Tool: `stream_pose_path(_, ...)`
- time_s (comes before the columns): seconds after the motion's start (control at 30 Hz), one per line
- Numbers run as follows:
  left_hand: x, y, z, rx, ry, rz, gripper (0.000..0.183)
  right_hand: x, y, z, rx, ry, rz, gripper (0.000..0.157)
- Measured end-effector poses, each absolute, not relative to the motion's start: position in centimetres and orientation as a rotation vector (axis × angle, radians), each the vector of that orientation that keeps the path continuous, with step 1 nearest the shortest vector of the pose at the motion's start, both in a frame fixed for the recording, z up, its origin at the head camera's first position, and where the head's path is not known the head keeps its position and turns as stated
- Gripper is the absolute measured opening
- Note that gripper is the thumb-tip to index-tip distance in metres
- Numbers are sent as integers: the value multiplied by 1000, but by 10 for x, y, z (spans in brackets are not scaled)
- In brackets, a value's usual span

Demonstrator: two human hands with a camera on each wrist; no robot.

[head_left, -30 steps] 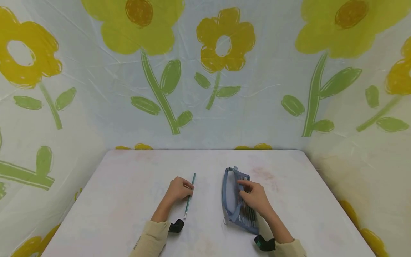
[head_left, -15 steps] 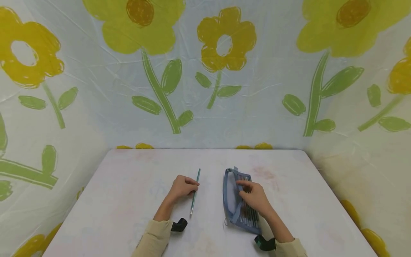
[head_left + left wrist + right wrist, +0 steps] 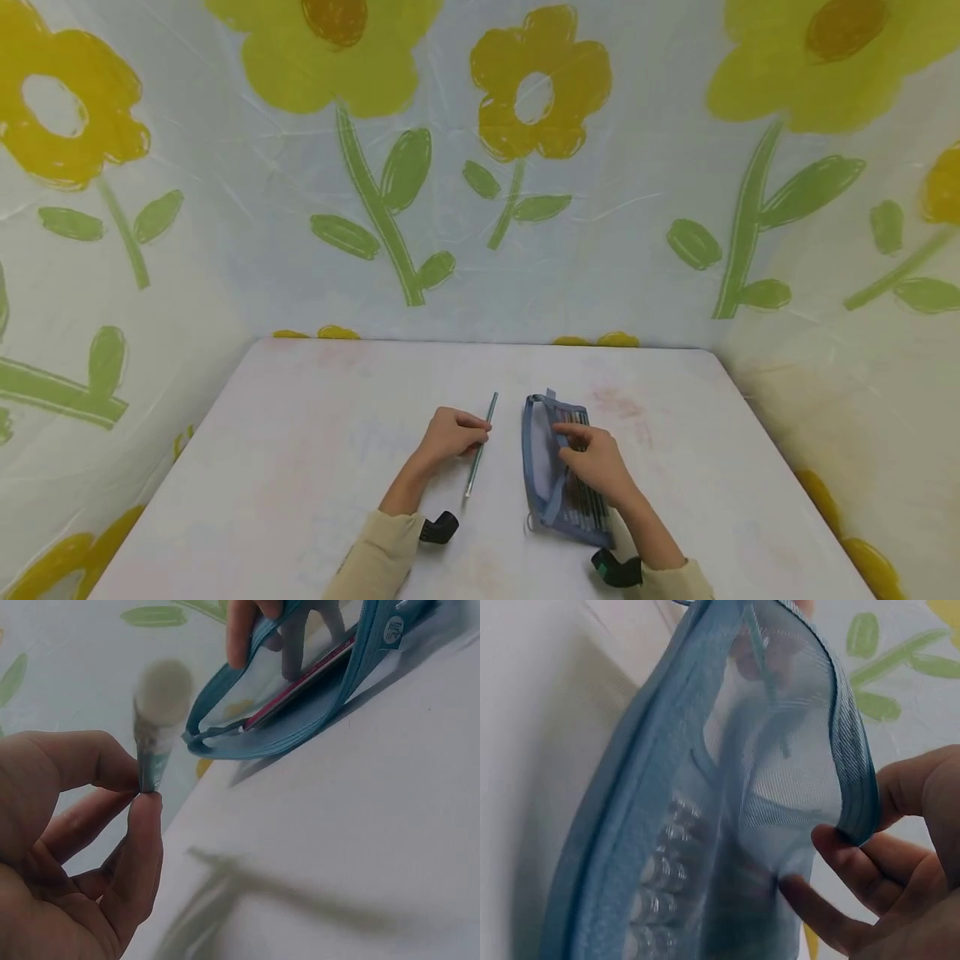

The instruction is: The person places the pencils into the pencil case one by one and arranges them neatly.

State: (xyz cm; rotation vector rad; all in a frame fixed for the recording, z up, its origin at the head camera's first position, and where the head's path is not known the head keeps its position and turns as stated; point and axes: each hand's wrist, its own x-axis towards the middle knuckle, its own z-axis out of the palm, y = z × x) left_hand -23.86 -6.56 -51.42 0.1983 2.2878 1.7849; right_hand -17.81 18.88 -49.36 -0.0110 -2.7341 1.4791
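Observation:
My left hand (image 3: 448, 433) pinches a slim teal pencil (image 3: 474, 473) between thumb and fingers, just left of the pouch. In the left wrist view the pencil's pale eraser (image 3: 163, 694) and metal ferrule face the camera. A blue mesh pencil case (image 3: 529, 467) stands with its zippered mouth spread open toward the left hand. The right hand (image 3: 596, 460) holds its far edge, and the right wrist view has thumb and fingers gripping the zipper rim (image 3: 855, 780). Through the mesh show several pencils (image 3: 660, 881), lying side by side inside the case.
The white table (image 3: 337, 467) carries faint pinkish stains. Behind it and at both sides hangs a pale cloth (image 3: 600, 275) printed with yellow flowers. A small ring (image 3: 530, 523) hangs at the case's near end. Black wrist mounts (image 3: 440, 527) sit at both cuffs.
The left hand has moved right with the pencil, closer to the pencil case. The right hand keeps its hold on the case's edge, nearly unmoved.

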Motion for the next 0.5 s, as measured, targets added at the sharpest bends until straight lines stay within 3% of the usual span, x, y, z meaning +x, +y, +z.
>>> stream_pose_path(0.5,-231,-28,-514,181,2145,1960,16,-181,197,-503,-127,-2646,1726,41)
